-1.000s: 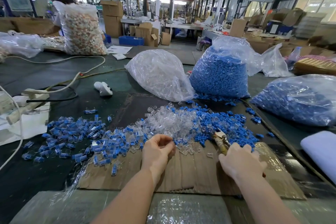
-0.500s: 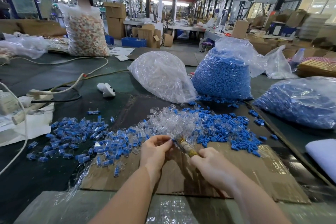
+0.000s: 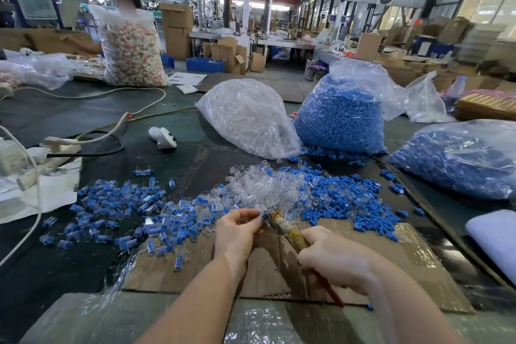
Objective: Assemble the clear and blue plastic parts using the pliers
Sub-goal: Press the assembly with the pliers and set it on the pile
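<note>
- Since half a second ago, your pliers (image 3: 275,222) have closed in on your left hand (image 3: 237,232), which pinches a small part, barely visible.
- Your right hand (image 3: 332,257) grips the handles.
- Loose clear parts (image 3: 265,190) lie at twelve o'clock on the tabletop (image 3: 69,120).
- Squeeze off-centre and the part may slip.

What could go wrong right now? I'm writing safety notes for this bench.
1. The pliers close right at the left hand's fingertips, so a slip could pinch them.
2. The part pinched there is tiny and mostly hidden; it might pop out into the loose clear and blue pile.
3. The right hand grips the taped handles low, possibly weakening control of the tip.
</note>
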The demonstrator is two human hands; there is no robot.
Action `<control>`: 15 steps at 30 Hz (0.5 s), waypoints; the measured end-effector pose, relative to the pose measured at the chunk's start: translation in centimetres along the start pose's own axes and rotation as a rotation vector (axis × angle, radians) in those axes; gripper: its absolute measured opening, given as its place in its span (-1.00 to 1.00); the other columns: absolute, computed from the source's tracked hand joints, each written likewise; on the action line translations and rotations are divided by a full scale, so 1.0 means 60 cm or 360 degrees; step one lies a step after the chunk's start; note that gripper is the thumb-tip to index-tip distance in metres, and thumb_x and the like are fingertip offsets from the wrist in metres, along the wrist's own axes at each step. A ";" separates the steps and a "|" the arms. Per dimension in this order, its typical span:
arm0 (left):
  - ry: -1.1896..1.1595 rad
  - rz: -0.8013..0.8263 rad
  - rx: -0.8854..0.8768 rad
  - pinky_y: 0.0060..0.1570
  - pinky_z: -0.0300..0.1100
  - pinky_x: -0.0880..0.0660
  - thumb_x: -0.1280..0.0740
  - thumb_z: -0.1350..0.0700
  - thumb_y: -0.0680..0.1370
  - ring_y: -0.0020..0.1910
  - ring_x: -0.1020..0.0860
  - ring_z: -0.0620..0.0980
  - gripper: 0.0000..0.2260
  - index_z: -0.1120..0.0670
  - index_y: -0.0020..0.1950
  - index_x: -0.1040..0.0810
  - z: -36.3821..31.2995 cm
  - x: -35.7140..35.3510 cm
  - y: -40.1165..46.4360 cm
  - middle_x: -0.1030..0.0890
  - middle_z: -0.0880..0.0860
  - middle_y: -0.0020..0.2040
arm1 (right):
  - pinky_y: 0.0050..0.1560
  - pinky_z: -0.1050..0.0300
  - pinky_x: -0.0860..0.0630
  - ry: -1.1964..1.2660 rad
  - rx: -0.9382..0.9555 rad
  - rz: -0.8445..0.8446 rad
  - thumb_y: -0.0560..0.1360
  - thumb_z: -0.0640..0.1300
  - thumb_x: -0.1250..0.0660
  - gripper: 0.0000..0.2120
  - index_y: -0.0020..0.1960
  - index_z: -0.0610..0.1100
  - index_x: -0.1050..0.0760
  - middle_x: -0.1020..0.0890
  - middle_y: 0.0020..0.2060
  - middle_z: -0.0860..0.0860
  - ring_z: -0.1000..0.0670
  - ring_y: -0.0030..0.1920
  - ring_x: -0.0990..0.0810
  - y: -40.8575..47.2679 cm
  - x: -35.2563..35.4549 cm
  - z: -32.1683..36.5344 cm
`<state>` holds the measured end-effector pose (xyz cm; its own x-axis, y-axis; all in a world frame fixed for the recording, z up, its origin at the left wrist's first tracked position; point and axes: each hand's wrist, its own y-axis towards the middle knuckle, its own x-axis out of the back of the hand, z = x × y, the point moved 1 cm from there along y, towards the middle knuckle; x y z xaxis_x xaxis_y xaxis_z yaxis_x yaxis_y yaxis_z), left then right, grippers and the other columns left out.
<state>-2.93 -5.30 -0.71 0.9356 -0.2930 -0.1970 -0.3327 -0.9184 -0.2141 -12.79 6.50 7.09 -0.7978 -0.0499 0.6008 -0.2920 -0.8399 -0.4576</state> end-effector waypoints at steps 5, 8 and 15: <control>0.0002 -0.0003 -0.0031 -0.36 -0.33 -0.51 -0.35 0.32 0.48 -0.25 -0.59 -0.05 -0.90 0.17 -0.06 -0.61 0.001 0.000 -0.003 -0.63 0.12 -0.18 | -0.51 0.24 -0.17 0.0050 0.0022 0.0036 0.43 -0.34 -0.13 -0.86 -0.22 -0.13 -0.32 -0.38 -0.25 -0.05 0.05 -0.43 -0.30 -0.007 0.005 0.006; 0.0012 0.0006 -0.0049 -0.32 -0.30 -0.54 -0.35 0.32 0.48 -0.23 -0.61 -0.05 -0.89 0.16 -0.05 -0.61 0.001 0.000 -0.003 -0.64 0.12 -0.16 | -0.49 0.26 -0.18 0.0076 0.0009 0.0056 0.44 -0.35 -0.13 -0.83 -0.23 -0.11 -0.33 -0.38 -0.28 -0.01 0.08 -0.45 -0.28 -0.010 0.007 0.010; 0.0006 0.0016 -0.0062 -0.34 -0.29 -0.52 -0.36 0.34 0.47 -0.26 -0.63 -0.03 -0.88 0.16 -0.08 -0.61 0.002 0.000 -0.003 -0.65 0.17 -0.14 | -0.48 0.27 -0.27 -0.0008 0.0029 0.0067 0.45 -0.31 -0.14 -0.85 -0.24 -0.11 -0.34 -0.43 -0.27 -0.03 0.04 -0.39 -0.39 -0.011 0.005 0.014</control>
<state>-2.88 -5.07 -0.80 0.9326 -0.3034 -0.1955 -0.3375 -0.9250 -0.1746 -12.39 6.59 8.14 -0.8065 -0.0880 0.5846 -0.2485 -0.8468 -0.4703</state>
